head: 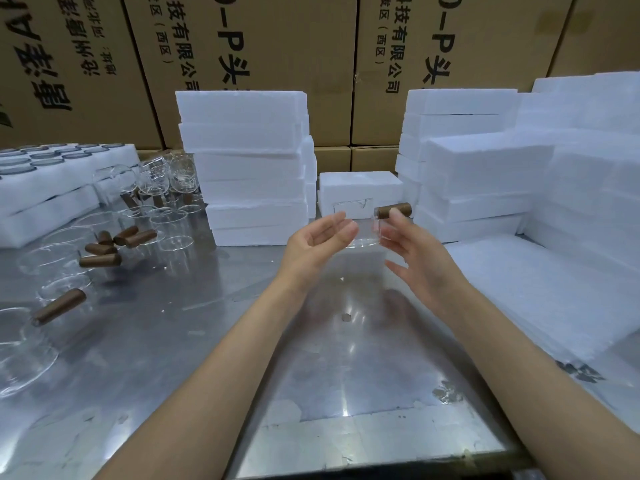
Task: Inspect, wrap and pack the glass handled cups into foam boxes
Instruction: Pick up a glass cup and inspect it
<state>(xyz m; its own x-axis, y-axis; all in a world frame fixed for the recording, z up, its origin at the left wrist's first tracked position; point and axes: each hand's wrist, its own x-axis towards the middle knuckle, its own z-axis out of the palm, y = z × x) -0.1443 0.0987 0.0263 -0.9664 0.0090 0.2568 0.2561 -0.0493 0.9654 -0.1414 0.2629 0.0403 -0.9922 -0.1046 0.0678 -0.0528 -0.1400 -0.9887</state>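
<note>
1. Steel bench [346,393] nearest the lens, scratched and reflective, crossed by two bare forearms reaching forward.
2. Far left: white foam trays [52,188] stacked at the bench edge, round glass rims showing in the top one.
3. Beside them, loose glass cups [162,178] with brown handles [100,259] lying and standing on the bench, several on their sides.
4. Tall stack of foam boxes [249,168] left of centre, against brown cartons [242,46] printed with black characters.
5. Left hand [318,237] raised above the bench, palm turned inward, fingers relaxed and gently curved, touching the clear wall of the held cup; full grip impossible to confirm.
6. Glass handled cup [363,226] held in the air between both hands, in front of a single foam box [360,188], its brown handle pointing right.
7. Right hand [415,251] pinching the handle [393,211] near its top with thumb and forefinger, remaining fingers spread loosely below.
8. Far right: more foam boxes [485,174] piled high, and a pile of white foam wrap sheets [554,289] lying flat on the bench.
</note>
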